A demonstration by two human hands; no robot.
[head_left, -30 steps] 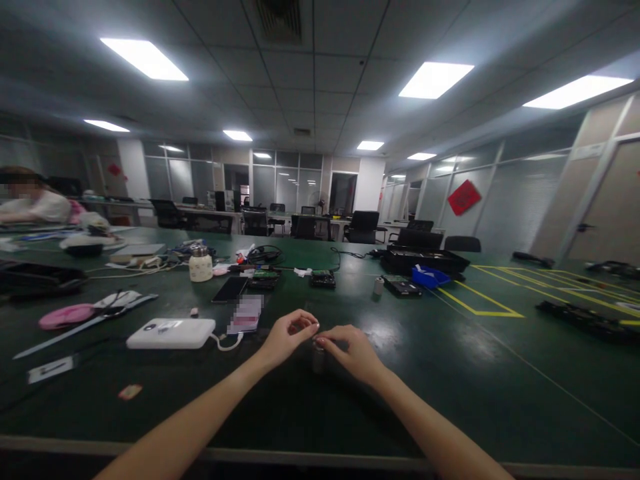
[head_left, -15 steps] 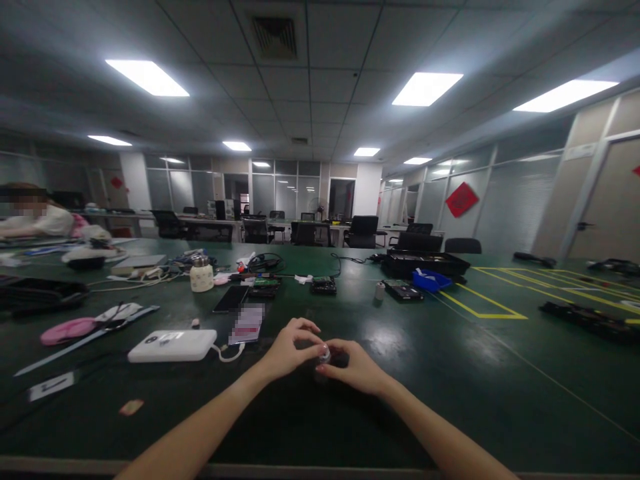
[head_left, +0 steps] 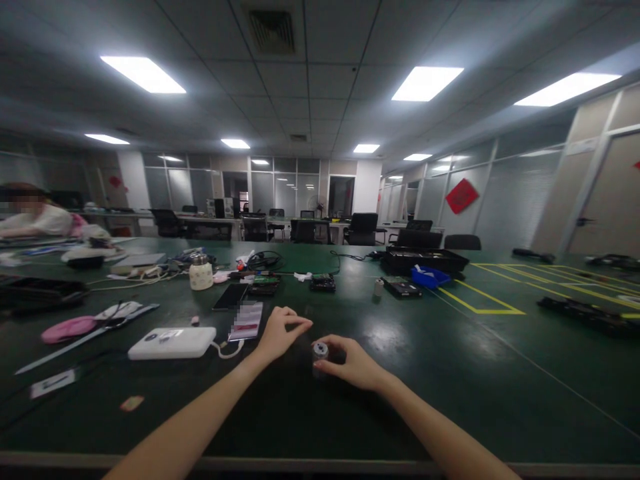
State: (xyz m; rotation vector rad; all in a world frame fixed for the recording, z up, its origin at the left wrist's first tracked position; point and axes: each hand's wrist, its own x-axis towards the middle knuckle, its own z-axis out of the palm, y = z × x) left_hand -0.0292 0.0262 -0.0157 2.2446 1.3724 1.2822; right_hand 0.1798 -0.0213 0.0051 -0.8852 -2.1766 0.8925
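Observation:
My right hand [head_left: 356, 363] has its thumb and index finger around a small grey metal cylinder [head_left: 321, 351] that stands upright on the dark green table. Small dark spots or bits show on the cylinder's round top, too small to make out. To the left of it and slightly higher, my left hand [head_left: 283, 331] is apart from the cylinder, with thumb and fingertips brought together in a pinch. Whatever may be between those fingertips is too tiny to see. A phone [head_left: 246, 321] with a lit screen lies just beyond my left hand.
A white power bank [head_left: 173, 344] is cabled to the phone at left. Farther back stand a cream bottle [head_left: 201, 275], circuit boards [head_left: 323, 283], a second small cylinder [head_left: 379, 287], a hard drive [head_left: 403, 287] and a blue tray [head_left: 431, 277]. A person [head_left: 37, 217] sits far left.
My left hand has drawn away from the cylinder's top, up and to the left, its fingertips now pinched. My right hand stays at the cylinder, whose top is now uncovered.

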